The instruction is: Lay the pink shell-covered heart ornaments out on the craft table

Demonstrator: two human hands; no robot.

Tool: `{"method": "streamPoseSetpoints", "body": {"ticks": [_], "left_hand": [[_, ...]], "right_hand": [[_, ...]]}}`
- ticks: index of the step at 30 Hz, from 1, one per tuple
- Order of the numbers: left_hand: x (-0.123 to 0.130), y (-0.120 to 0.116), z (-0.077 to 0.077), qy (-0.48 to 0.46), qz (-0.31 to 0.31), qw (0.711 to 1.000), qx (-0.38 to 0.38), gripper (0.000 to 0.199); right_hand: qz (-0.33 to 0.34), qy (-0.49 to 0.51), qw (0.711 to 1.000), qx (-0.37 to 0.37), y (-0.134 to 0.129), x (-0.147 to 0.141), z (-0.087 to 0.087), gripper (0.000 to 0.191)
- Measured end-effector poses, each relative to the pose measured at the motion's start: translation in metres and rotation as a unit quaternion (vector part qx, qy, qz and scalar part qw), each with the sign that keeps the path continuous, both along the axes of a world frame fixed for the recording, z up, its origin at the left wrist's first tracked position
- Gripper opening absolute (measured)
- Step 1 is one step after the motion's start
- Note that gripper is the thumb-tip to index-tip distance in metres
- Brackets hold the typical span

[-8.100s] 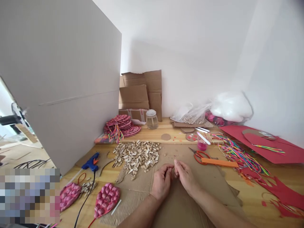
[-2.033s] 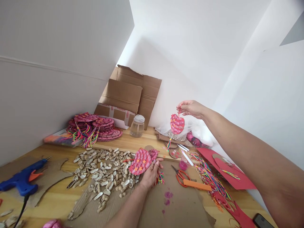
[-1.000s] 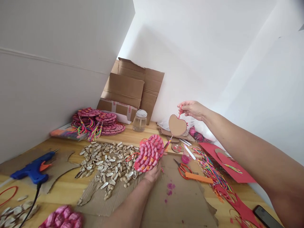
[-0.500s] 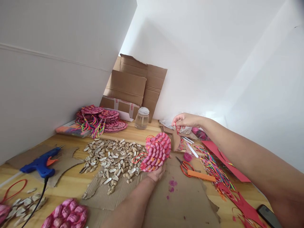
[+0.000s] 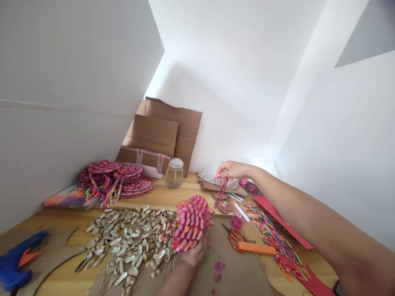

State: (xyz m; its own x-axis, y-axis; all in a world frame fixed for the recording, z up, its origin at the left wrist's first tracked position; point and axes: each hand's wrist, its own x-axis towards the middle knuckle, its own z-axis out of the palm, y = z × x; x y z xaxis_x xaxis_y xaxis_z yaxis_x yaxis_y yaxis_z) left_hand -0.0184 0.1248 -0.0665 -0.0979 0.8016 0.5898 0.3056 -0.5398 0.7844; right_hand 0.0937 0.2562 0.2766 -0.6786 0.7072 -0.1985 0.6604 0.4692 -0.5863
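Observation:
My left hand [image 5: 195, 255], low in the middle, is closed on pink discs [image 5: 191, 222] covered in pink-painted peanut shells with small orange stars. They seem to overlap, and a red cord loop [image 5: 169, 231] sticks out at their left. Farther back and to the right, my right hand [image 5: 227, 169] pinches a red cord. From that cord hangs another pink disc [image 5: 220, 195], seen nearly edge-on above the table. Loose peanut shells [image 5: 135, 238] lie spread to the left of my left hand.
A blue glue gun [image 5: 21, 259] lies at left. Behind stand stacked pink discs with bright tassels [image 5: 129, 176] and a jar of clear liquid [image 5: 174, 174]. Right of the cardboard sheet [image 5: 228, 275] are red-handled scissors [image 5: 237, 240], an orange strip [image 5: 257, 248], a pink-stained cup [image 5: 237, 221] and colourful cords [image 5: 274, 236].
The view has tilted up and shifted right. The disc hanging from my right hand has turned from its cardboard side to nearly edge-on. Both hands keep their holds.

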Motion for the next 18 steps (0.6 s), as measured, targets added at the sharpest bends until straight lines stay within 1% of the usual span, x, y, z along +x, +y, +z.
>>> {"method": "streamPoseSetpoints", "body": {"ticks": [3,5,7,9,11,13,14,15,16,17,18], "left_hand": [[0.0,0.002,0.0,-0.022,0.037,0.997,0.062,0.062],[-0.001,0.004,-0.002,-0.037,0.035,0.996,0.078,0.061],[-0.003,0.007,-0.005,-0.064,-0.019,0.996,0.057,0.053],[-0.004,0.011,-0.011,-0.122,-0.083,0.989,0.027,0.046],[-0.005,0.015,-0.018,-0.209,-0.145,0.967,0.02,0.043],[-0.005,0.018,-0.024,-0.29,-0.217,0.932,0.029,0.04],[-0.005,0.018,-0.025,-0.312,-0.247,0.917,0.028,0.039],[-0.006,0.018,-0.023,-0.317,-0.262,0.911,0.02,0.039],[-0.007,0.016,-0.019,-0.304,-0.259,0.917,0.008,0.037],[-0.008,0.013,-0.013,-0.27,-0.232,0.934,-0.01,0.036],[-0.009,0.008,-0.005,-0.219,-0.179,0.959,-0.022,0.038]], "right_hand": [[-0.027,0.029,0.999,0.008,-0.003,0.009,0.015,0.009],[-0.043,0.054,0.998,0.008,-0.006,0.015,0.024,0.006],[-0.06,0.085,0.995,0.009,-0.008,0.019,0.032,0.004],[-0.078,0.119,0.99,0.012,-0.01,0.024,0.04,0.003],[-0.098,0.154,0.983,0.016,-0.011,0.027,0.047,0.004],[-0.118,0.181,0.976,0.019,-0.012,0.03,0.054,0.006],[-0.127,0.192,0.973,0.019,-0.013,0.031,0.057,0.009],[-0.135,0.2,0.97,0.019,-0.014,0.033,0.06,0.012],[-0.143,0.206,0.968,0.017,-0.016,0.034,0.063,0.015],[-0.15,0.21,0.966,0.014,-0.018,0.035,0.065,0.018],[-0.156,0.213,0.964,0.011,-0.021,0.036,0.067,0.021]]}}
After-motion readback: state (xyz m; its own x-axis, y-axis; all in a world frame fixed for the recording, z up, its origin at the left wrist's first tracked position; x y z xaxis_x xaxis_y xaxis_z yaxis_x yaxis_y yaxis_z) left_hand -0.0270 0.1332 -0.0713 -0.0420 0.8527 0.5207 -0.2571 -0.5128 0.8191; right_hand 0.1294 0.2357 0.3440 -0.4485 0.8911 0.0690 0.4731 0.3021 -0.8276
